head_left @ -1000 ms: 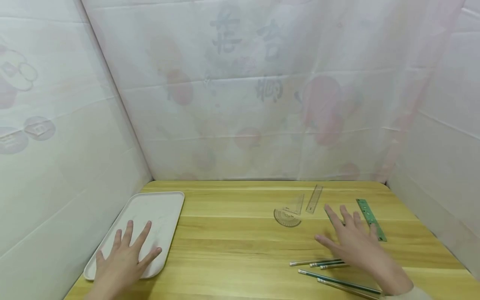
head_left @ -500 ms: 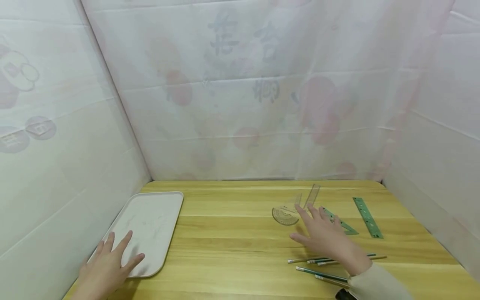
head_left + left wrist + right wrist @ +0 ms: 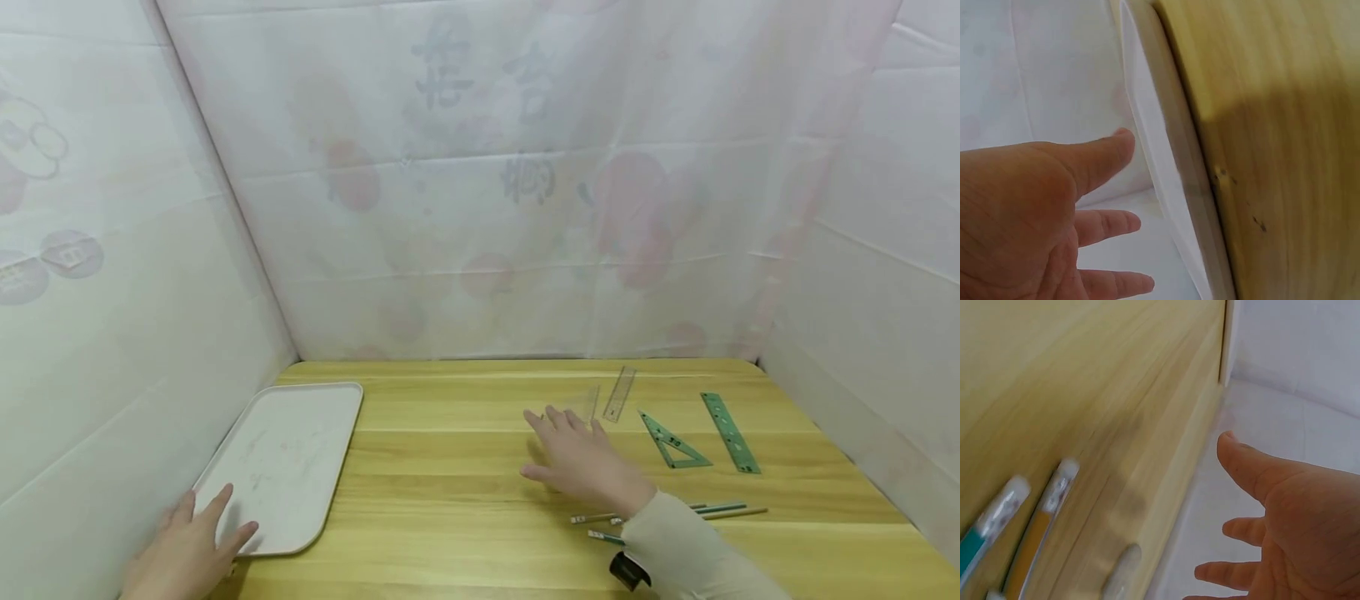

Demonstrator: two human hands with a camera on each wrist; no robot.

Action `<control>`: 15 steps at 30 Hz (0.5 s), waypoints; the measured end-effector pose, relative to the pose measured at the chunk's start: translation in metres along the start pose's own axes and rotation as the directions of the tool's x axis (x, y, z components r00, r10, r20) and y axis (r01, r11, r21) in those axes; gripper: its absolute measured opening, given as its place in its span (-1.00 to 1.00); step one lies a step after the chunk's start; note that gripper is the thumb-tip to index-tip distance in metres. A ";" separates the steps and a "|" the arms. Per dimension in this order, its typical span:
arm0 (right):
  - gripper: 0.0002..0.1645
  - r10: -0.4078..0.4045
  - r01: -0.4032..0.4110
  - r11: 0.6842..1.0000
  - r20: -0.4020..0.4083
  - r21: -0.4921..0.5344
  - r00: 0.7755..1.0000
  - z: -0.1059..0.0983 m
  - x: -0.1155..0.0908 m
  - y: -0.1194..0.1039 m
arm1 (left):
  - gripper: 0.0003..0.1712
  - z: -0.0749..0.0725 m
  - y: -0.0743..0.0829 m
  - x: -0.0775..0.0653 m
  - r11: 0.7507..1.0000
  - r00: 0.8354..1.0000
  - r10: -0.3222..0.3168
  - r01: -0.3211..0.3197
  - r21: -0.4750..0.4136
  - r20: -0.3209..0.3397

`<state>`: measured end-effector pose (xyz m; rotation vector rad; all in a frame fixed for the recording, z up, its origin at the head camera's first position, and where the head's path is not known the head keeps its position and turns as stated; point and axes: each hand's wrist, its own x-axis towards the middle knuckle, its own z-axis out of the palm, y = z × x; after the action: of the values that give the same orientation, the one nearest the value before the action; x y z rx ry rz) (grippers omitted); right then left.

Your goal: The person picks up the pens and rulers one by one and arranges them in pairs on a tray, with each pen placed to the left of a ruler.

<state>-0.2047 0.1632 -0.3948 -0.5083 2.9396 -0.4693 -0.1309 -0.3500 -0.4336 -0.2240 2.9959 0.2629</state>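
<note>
My left hand (image 3: 183, 546) hovers at the near left corner of a white tray (image 3: 288, 467), fingers spread and holding nothing. In the left wrist view the thumb (image 3: 1107, 159) points toward the tray's raised rim (image 3: 1179, 169), apart from it. My right hand (image 3: 581, 462) is above the table with its fingers spread, also holding nothing. It hides the clear protractor and part of a clear set square (image 3: 592, 402). Beyond it lies a clear ruler (image 3: 619, 394). Under the right forearm are several pencils (image 3: 731, 512); their eraser ends (image 3: 1063, 475) show in the right wrist view.
To the right lie a green set square (image 3: 675, 442) and a green ruler (image 3: 731, 433). White printed cloth walls (image 3: 465, 208) enclose the wooden table (image 3: 435, 500) at the back and both sides. A black object (image 3: 628, 571) sits at the right sleeve.
My right hand has moved left, from over the green set square to over the clear protractor. The left hand has drawn back toward the lower left, off the tray's middle.
</note>
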 end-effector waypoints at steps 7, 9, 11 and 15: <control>-0.02 -0.037 0.038 0.998 0.042 -0.042 0.998 0.011 0.022 -0.027 | 0.15 0.004 -0.017 -0.004 0.996 0.998 -0.062 0.064 -0.059 0.033; -0.02 -0.052 0.055 0.996 0.043 -0.065 0.998 0.012 0.028 -0.033 | 0.15 0.003 -0.019 -0.004 0.995 0.997 -0.072 0.074 -0.070 0.036; -0.03 -0.055 0.058 0.996 0.048 -0.070 0.997 0.013 0.034 -0.039 | 0.15 0.002 -0.021 -0.004 0.994 0.996 -0.079 0.082 -0.070 0.038; -0.03 -0.055 0.058 0.997 0.066 -0.046 0.996 0.019 0.046 -0.053 | 0.17 -0.001 -0.025 -0.002 0.998 0.998 -0.056 0.058 -0.036 0.039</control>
<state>-0.2280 0.0950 -0.3984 -0.6018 2.8874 -0.3821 -0.1255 -0.3738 -0.4366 -0.3040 2.9435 0.3131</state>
